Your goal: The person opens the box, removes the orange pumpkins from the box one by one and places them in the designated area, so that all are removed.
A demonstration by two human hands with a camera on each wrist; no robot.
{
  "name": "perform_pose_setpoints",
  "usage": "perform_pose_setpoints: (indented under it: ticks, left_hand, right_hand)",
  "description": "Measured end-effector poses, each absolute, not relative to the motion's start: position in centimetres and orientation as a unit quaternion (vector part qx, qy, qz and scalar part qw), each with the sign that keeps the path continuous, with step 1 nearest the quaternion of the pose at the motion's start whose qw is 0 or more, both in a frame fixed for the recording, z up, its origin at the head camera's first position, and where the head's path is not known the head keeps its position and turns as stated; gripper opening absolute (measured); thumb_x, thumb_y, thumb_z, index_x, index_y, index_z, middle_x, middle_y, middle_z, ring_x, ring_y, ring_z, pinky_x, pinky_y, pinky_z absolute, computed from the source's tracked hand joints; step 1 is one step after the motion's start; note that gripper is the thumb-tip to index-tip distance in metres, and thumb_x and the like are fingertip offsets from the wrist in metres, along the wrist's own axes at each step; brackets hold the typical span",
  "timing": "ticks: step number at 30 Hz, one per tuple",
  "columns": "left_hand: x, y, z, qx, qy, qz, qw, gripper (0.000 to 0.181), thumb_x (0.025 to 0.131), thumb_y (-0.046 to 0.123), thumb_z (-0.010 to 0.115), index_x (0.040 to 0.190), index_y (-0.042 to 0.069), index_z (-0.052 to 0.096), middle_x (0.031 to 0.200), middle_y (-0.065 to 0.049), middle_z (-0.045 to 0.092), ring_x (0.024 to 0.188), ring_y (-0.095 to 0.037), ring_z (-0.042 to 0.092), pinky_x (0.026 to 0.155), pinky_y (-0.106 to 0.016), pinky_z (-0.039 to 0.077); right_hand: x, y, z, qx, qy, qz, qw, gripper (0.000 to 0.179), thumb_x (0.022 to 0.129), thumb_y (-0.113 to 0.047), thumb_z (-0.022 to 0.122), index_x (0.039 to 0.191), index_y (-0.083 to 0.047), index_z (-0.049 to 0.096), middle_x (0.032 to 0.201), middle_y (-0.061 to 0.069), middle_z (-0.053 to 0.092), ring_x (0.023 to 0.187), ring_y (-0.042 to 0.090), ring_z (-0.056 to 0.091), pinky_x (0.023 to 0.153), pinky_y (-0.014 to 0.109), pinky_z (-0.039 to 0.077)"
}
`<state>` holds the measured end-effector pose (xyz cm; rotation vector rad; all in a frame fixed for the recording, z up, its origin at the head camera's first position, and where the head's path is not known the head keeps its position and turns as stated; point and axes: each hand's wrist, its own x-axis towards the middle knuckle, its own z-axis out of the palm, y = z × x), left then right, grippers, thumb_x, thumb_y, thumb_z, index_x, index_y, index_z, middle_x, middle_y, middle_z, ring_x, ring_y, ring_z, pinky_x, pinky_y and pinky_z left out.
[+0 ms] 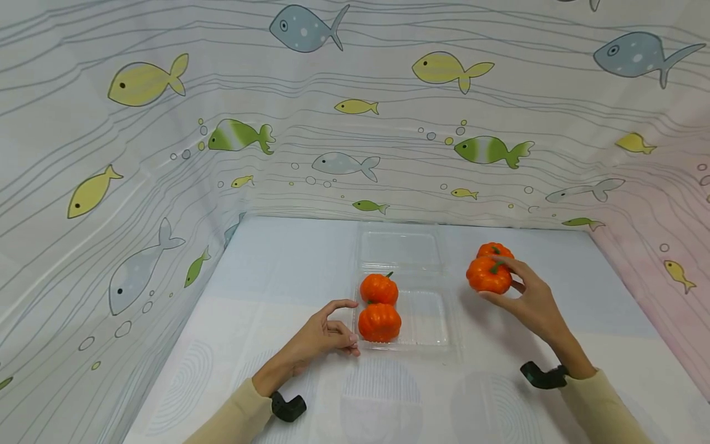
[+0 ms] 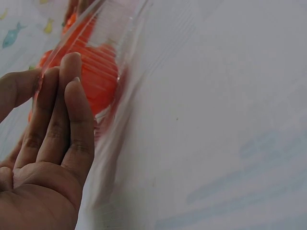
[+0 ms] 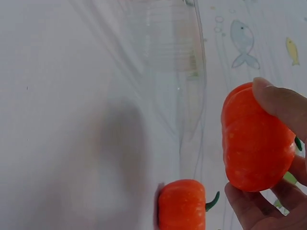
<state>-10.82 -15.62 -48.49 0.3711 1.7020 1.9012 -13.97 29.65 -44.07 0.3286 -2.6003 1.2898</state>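
My right hand (image 1: 529,302) grips an orange bell pepper (image 1: 485,275) with a green stem, thumb on one side and fingers on the other. In the right wrist view this pepper (image 3: 256,139) is raised in front of the camera. Another orange pepper (image 1: 495,249) sits just behind it on the table. My left hand (image 1: 324,336) holds the left edge of an open clear plastic container (image 1: 452,317). In the left wrist view, its fingers (image 2: 76,105) lie against the container's outer wall. Two peppers (image 1: 379,288) (image 1: 379,322) stand one behind the other in the container's left half.
The container's lid (image 1: 399,246) lies folded back toward the rear of the white table (image 1: 288,271). A fish-patterned curtain (image 1: 344,132) encloses the back and both sides.
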Motion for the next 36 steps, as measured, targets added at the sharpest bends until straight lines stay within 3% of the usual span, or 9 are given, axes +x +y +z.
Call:
perform_pose_setpoints:
  ticks: [8, 23, 28, 32, 36]
  left_hand:
    - [-10.7, -15.6, -48.5, 0.136, 0.635, 0.707, 0.279, 0.075, 0.094, 0.009, 0.076, 0.156, 0.01, 0.033, 0.092, -0.017, 0.073, 0.087, -0.036, 0.075, 0.089, -0.043, 0.06]
    - [-10.7, -15.6, -48.4, 0.126, 0.639, 0.705, 0.281, 0.075, 0.094, 0.01, 0.077, 0.156, 0.013, 0.034, 0.095, -0.021, 0.072, 0.089, -0.038, 0.075, 0.089, -0.044, 0.059]
    - [-10.7, -15.6, -48.4, 0.126, 0.64, 0.705, 0.28, 0.073, 0.095, 0.009, 0.076, 0.156, 0.013, 0.035, 0.095, -0.021, 0.072, 0.089, -0.039, 0.075, 0.089, -0.045, 0.059]
    - [-10.8, -15.6, -48.4, 0.126, 0.638, 0.707, 0.278, 0.073, 0.095, 0.008, 0.075, 0.155, 0.013, 0.035, 0.094, -0.02, 0.072, 0.088, -0.039, 0.075, 0.089, -0.045, 0.059]
    - [-10.8, -15.6, -48.4, 0.125, 0.638, 0.707, 0.278, 0.073, 0.094, 0.007, 0.076, 0.155, 0.012, 0.035, 0.094, -0.02, 0.072, 0.088, -0.038, 0.075, 0.088, -0.045, 0.06]
  right_hand:
    - [-14.0, 31.3, -44.9, 0.076, -0.894, 0.426, 0.113, 0.077, 0.081, -0.023, 0.091, 0.148, -0.018, 0.053, 0.149, 0.008, 0.049, 0.125, 0.008, 0.045, 0.09, 0.001, 0.039]
    - [-14.0, 34.6, -45.1, 0.022, -0.907, 0.407, 0.105, 0.082, 0.089, -0.033, 0.084, 0.157, -0.013, 0.042, 0.155, 0.019, 0.043, 0.135, 0.04, 0.041, 0.09, -0.001, 0.036]
    - [-14.2, 35.7, -45.4, 0.006, -0.911, 0.4, 0.105, 0.082, 0.09, -0.035, 0.082, 0.158, -0.013, 0.041, 0.155, 0.021, 0.041, 0.135, 0.043, 0.04, 0.092, -0.001, 0.036]
    - [-14.5, 36.6, -45.9, -0.017, -0.913, 0.394, 0.105, 0.083, 0.091, -0.038, 0.081, 0.158, -0.012, 0.039, 0.157, 0.021, 0.039, 0.136, 0.044, 0.039, 0.102, 0.011, 0.04]
    - [-14.9, 37.2, -46.2, -0.043, -0.912, 0.397, 0.095, 0.086, 0.092, -0.041, 0.079, 0.16, -0.011, 0.035, 0.161, 0.021, 0.034, 0.141, 0.046, 0.035, 0.11, 0.034, 0.041]
